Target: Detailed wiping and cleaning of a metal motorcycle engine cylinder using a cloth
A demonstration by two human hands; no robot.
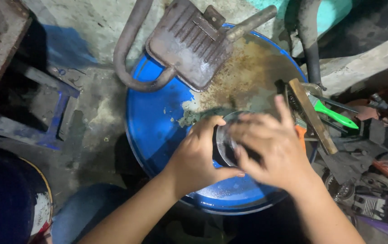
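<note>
Left hand [196,156] clamped on round shiny metal part [225,140] | right hand [268,147] closed over it | rusty blue drum-top surface [158,126] beneath both hands

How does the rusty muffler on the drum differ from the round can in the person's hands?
The muffler is flat, ribbed and rusty brown with bent pipes, while the can is small, round and shiny. The muffler lies untouched at the far side of the blue drum top; the can is gripped by the left hand and right hand. Both look metal.
</note>
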